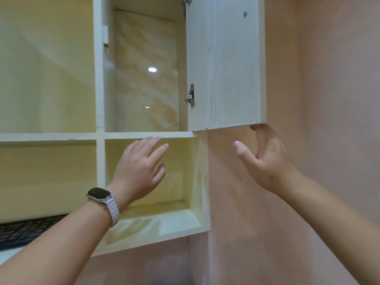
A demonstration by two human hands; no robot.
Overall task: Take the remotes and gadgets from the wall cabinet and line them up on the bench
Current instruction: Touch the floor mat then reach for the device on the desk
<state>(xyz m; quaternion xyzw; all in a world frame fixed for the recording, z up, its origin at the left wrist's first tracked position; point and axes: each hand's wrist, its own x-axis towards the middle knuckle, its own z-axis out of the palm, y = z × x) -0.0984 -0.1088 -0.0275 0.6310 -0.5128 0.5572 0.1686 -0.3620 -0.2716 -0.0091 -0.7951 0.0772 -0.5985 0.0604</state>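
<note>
The wall cabinet's white door (pixel 224 64) stands swung open to the right. Behind it the upper compartment (pixel 144 58) shows only its glossy marbled back panel; I see no remotes or gadgets in it. My left hand (pixel 139 171), with a smartwatch (pixel 98 194) on the wrist, is raised with fingers spread in front of the small lower cubby (pixel 187 171), holding nothing. My right hand (pixel 269 167) is under the door's lower right corner, fingers reaching up to its bottom edge and thumb spread out. It is motion-blurred.
A black keyboard (pixel 26 231) lies in the wide lower-left compartment. A shelf edge (pixel 144 135) divides the upper and lower compartments. The plain pink wall (pixel 329 89) runs to the right of the cabinet and below it.
</note>
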